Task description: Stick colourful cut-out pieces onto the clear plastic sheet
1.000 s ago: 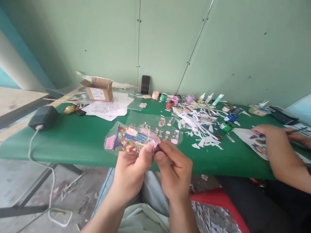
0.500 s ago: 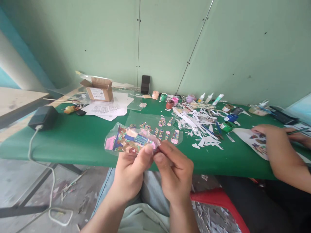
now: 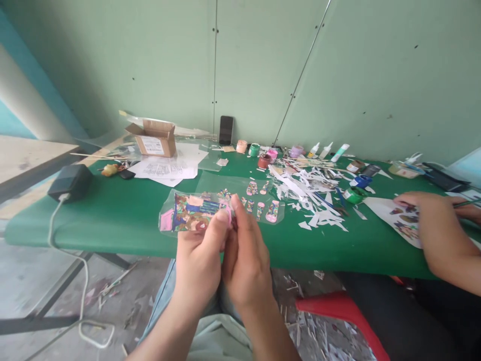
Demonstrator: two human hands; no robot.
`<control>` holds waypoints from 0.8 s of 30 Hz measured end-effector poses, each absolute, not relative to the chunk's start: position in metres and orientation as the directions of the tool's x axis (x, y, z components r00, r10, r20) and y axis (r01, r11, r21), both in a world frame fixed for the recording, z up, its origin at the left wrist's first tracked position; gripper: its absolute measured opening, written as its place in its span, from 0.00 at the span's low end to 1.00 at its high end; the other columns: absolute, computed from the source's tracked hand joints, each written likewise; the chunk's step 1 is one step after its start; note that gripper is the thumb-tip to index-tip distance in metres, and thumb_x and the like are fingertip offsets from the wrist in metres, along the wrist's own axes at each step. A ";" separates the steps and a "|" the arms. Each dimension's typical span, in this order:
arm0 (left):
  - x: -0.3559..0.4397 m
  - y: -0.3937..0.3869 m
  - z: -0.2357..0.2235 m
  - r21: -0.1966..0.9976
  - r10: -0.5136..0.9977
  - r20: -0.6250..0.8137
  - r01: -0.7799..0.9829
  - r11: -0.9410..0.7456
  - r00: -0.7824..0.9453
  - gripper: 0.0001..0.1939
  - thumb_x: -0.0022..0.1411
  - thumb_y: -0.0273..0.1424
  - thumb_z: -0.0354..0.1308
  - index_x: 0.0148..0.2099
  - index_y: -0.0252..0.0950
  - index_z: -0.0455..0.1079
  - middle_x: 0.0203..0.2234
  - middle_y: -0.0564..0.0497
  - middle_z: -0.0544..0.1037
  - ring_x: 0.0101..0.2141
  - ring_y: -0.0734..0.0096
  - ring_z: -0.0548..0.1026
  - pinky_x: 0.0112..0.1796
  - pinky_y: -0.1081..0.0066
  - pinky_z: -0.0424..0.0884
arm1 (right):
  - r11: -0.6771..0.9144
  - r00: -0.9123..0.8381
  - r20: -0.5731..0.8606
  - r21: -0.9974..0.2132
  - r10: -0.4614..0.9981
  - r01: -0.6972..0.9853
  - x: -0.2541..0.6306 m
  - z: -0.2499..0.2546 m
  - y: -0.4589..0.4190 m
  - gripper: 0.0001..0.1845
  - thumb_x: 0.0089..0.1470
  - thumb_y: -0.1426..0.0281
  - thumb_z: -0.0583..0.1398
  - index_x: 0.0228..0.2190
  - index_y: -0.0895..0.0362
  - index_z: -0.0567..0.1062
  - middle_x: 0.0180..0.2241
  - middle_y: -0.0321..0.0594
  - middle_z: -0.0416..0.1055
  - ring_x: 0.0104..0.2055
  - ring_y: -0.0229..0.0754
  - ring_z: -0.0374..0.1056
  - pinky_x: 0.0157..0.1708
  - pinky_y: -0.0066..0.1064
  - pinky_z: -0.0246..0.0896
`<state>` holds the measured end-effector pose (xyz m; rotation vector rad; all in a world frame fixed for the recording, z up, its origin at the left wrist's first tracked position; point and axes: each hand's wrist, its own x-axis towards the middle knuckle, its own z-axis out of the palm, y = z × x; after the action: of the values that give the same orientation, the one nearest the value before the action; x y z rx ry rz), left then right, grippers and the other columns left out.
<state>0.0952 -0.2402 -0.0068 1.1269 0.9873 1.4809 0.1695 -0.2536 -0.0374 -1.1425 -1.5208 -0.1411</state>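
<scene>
A painted piece of clear plastic film [image 3: 190,213], bright with pink, blue, green and brown patches, is held up before me above the table's front edge. My left hand [image 3: 199,263] is closed on its lower edge, the thumb lying over the painted face. My right hand [image 3: 248,265] presses against the film's right end with fingers together and upright; its thumb is mostly hidden. Beyond them, several small painted cut-outs [image 3: 271,210] lie on a clear sheet [image 3: 212,181] on the green table [image 3: 124,215].
White paper scraps [image 3: 296,188] are heaped right of centre. Paint jars [image 3: 264,161], a phone [image 3: 226,130] and an open cardboard box [image 3: 156,140] stand behind. A black adapter [image 3: 70,181] with a cable sits left. At right, another person's arm [image 3: 445,235] rests over a painted sheet [image 3: 393,218].
My right hand's pinching fingers have straightened and turned upright against the film's right end. The film has levelled out and shifted slightly left. My left hand keeps its hold.
</scene>
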 end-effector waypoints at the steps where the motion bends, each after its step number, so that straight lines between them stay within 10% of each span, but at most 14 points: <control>1: 0.096 -0.241 -0.006 0.961 0.985 0.146 -0.225 -0.162 -0.087 0.24 0.59 0.41 0.59 0.20 0.37 0.54 0.16 0.57 0.57 0.19 0.79 0.55 0.19 0.75 0.55 | 0.513 0.161 0.815 -0.490 0.557 0.705 0.167 -0.038 -0.253 0.31 0.66 0.74 0.49 0.67 0.54 0.52 0.45 0.48 0.75 0.42 0.43 0.75 0.40 0.32 0.75; 24: 0.097 -0.246 0.004 0.950 0.957 0.289 -0.114 -0.290 -0.026 0.21 0.59 0.37 0.59 0.19 0.37 0.58 0.14 0.58 0.58 0.17 0.79 0.55 0.19 0.76 0.59 | 0.612 0.160 0.843 -0.491 0.514 0.620 0.172 -0.038 -0.256 0.27 0.65 0.74 0.47 0.64 0.55 0.58 0.51 0.47 0.74 0.50 0.44 0.74 0.47 0.37 0.74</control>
<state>0.0967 -0.2456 0.0037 1.3260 0.9736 1.4812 0.1718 -0.2562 -0.0382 -1.0066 -1.4853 -0.0973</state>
